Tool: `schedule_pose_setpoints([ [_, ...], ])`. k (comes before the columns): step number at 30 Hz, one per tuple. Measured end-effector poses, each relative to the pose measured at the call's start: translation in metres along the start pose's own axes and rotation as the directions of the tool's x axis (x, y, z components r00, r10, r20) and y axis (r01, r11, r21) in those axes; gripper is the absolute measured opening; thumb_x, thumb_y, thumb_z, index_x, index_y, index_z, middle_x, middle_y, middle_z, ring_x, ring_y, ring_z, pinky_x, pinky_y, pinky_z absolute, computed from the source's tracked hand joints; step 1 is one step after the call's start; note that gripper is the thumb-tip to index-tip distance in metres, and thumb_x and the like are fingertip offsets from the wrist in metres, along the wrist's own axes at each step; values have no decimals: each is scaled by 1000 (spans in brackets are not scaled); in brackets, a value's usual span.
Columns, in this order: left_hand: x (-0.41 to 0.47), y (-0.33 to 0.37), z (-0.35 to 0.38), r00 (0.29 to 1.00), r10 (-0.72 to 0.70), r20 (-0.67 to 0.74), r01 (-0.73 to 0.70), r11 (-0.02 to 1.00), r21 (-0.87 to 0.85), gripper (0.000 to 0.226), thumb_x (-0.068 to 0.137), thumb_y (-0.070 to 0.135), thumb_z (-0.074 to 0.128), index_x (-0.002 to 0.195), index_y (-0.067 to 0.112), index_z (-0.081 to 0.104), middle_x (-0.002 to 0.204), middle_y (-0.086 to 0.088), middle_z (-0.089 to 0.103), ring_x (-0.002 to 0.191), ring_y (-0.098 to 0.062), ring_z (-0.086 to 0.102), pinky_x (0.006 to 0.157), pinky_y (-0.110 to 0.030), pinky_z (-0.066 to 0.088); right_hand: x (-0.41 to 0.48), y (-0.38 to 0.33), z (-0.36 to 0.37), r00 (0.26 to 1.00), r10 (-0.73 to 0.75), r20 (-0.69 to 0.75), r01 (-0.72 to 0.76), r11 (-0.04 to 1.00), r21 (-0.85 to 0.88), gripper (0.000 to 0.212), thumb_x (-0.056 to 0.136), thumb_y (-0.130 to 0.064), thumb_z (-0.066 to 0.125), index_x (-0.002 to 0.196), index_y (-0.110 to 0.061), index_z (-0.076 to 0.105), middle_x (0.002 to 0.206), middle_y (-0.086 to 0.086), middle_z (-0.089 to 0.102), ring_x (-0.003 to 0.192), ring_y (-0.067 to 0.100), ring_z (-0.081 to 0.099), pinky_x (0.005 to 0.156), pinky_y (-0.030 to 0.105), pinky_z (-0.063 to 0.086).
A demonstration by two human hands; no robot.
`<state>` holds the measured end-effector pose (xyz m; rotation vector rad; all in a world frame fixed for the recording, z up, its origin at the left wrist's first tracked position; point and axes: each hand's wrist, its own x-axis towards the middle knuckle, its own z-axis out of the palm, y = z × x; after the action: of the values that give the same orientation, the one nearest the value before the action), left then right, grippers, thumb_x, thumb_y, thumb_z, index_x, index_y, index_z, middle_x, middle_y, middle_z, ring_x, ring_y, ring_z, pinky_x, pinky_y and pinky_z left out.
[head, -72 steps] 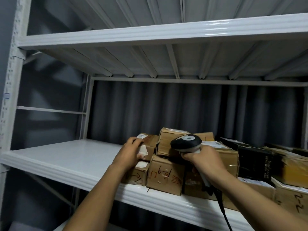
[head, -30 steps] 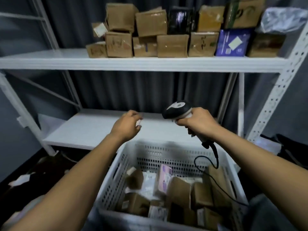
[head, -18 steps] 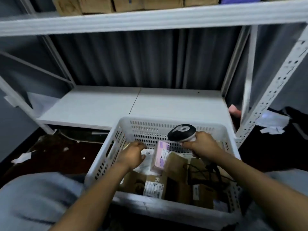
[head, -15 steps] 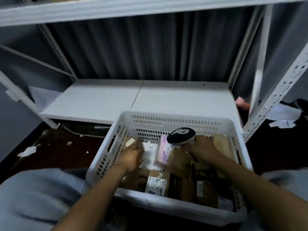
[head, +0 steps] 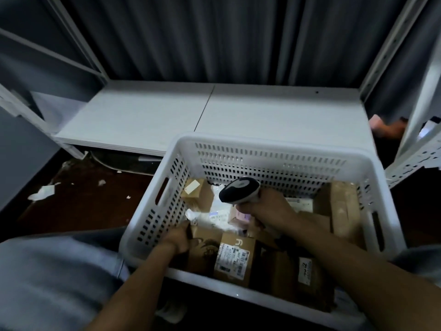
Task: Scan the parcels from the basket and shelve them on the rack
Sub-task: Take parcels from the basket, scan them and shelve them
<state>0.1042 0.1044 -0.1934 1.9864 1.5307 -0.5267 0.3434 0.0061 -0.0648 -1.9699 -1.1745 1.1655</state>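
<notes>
A white perforated basket (head: 269,149) in front of me holds several brown cardboard parcels, a pink packet and white mailers. My right hand (head: 269,211) grips a black and white barcode scanner (head: 238,189) low inside the basket, head pointing left. My left hand (head: 179,240) is down at the basket's left side, fingers curled on the edge of a brown parcel (head: 205,237). Beside it lies a labelled box (head: 235,255). Beyond the basket, the rack's low white shelf (head: 210,111) is bare.
The rack's perforated white upright (head: 415,149) stands at the right, with a pink thing (head: 381,125) behind it. Paper scraps (head: 43,191) litter the dark floor on the left. A grey curtain hangs behind the rack. My grey-clad knee (head: 47,278) is at the lower left.
My view dropped from the upper shelf of stacked parcels to the basket. Both hands came down into it, the left reaching a brown parcel, the right still carrying the scanner.
</notes>
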Motion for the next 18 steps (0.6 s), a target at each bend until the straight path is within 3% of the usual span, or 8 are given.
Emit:
schedule_pose_setpoints([
  [4,-4,2,-2,999,30,-37,-35,989,-141,69,74,41,76,132,25,42,125,-11,53,112,-28,51,98,-32,44,-2,1,-2,1000,7,5,-7,1000,10,25,81,-21,72,64,-6,65,42,-2,57,38,5,54,55,24,44],
  [8,-19,16,-15,989,51,-141,-87,961,-263,72,70,36,78,133,32,42,126,-8,47,117,-27,42,85,-25,36,-9,-3,-11,999,-7,-32,9,999,38,25,81,-22,73,61,-10,65,39,-3,56,39,7,55,47,17,41],
  [12,-49,36,-49,933,61,-356,-205,900,-384,70,70,28,79,130,33,43,118,-4,37,108,-28,50,97,-30,44,-24,-5,-25,994,-52,-97,67,984,164,21,83,-19,73,66,-15,63,39,-4,58,37,7,57,40,14,40],
  [15,-82,53,-68,873,70,-483,-334,808,-486,72,69,26,82,129,38,46,120,-2,32,102,-24,53,100,-36,48,-37,-1,-33,982,-68,-176,109,965,240,12,84,-19,74,77,-12,67,48,-3,62,44,11,61,46,23,47],
  [18,-112,65,-75,811,95,-577,-451,729,-514,71,69,30,83,126,46,46,122,-1,36,107,-22,52,96,-39,51,-51,4,-42,956,-63,-287,161,930,330,12,83,-19,74,74,-15,69,61,4,66,60,21,64,61,39,53],
])
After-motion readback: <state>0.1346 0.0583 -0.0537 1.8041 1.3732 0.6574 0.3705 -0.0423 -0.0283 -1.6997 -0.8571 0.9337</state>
